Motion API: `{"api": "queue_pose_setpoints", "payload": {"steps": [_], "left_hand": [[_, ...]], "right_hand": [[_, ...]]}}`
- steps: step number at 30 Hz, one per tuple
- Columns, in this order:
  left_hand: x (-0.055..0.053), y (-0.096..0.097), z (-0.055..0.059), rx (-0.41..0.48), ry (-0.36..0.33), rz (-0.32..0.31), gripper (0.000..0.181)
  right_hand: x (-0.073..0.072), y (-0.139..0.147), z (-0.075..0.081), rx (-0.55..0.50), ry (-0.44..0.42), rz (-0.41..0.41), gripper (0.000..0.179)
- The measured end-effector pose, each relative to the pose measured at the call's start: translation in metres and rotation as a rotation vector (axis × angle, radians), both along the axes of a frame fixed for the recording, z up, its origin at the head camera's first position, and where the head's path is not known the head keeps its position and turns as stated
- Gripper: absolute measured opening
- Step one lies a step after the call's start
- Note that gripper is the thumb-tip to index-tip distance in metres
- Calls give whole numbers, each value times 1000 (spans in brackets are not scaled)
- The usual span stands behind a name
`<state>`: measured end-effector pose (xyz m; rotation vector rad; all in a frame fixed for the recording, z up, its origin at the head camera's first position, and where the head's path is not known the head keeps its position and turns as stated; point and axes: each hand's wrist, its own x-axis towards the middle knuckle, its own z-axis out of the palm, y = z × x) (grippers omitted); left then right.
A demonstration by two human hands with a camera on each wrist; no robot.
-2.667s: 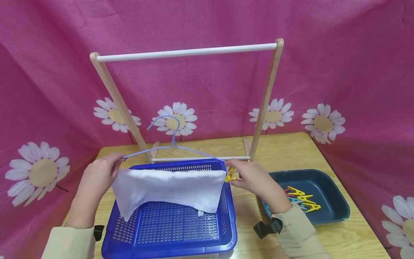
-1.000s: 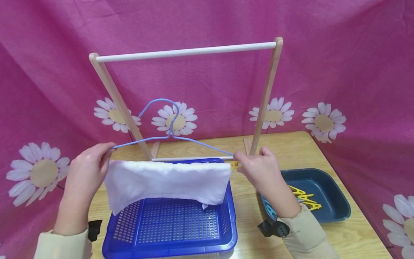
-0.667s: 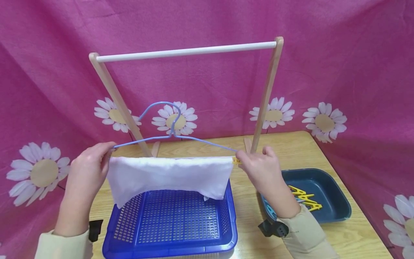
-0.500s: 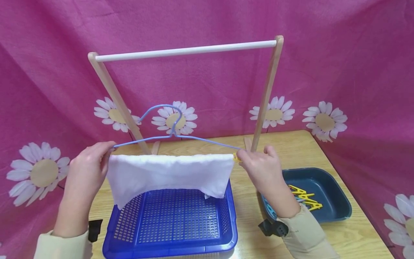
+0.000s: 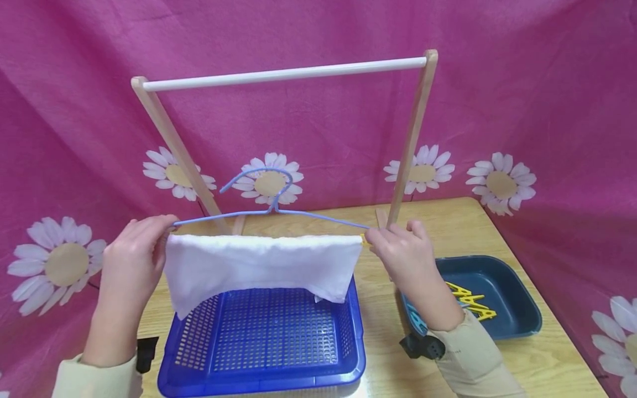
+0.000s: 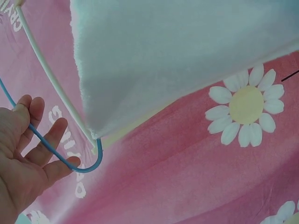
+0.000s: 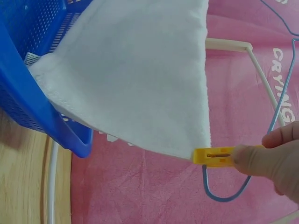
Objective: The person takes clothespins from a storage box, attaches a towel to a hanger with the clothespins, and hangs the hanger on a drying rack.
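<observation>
A blue clothes hanger is held level above the basket, its hook toward the rack. Over its lower bar hangs a white towel. My left hand grips the hanger's left end; the left wrist view shows the wire running across the fingers. With thumb and fingers, my right hand pinches a yellow clothespin at the hanger's right end. The clothespin's tip sits on the towel's top corner, beside the bend of the wire. In the head view the right hand hides most of the clothespin.
A blue plastic basket stands below the towel. Behind it rises a wooden rack with a white top rail. To the right, a dark tray contains several clothespins. A pink flowered curtain surrounds the table.
Both hands have lifted the hanger and towel slightly. The clothespin, earlier in plain view at the towel's right edge, is now at its top corner, mostly behind the right hand. The hook has tipped back.
</observation>
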<state>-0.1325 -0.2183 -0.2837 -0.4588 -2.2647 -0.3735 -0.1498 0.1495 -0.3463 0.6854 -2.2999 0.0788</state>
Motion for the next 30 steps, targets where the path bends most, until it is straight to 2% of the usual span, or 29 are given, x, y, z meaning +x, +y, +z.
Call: {"api": "queue_pose_setpoints", "payload": {"steps": [3,7,13,17,20,22,24,30], "left_hand": [[0,0,-2,3,4,2,25],[-2,-1,-4,1,13,-2,25],[-2,-4,-5,23,5,33,22],[-3,-5,-7,51,1,39,19],[-5,-6,-9,80,13,32,18],[-6,-6,-9,102,25,25,17],[-7,-5,-10,115,35,17,16],[-9,-3,-10,138,56,-4,16]], "right_hand": [[-3,0,-1,-30,-7,-2,40],[-5,1,-4,-143,-69,-5,45],[-6,0,-11,-443,-238,-21,41],[-7,1,-16,-646,-300,23,36],[-6,1,-18,-759,-325,58,35],[-5,0,-20,-818,-316,75,35],[-5,1,-20,-846,-273,89,35],[-8,6,-22,-791,-91,139,34]]}}
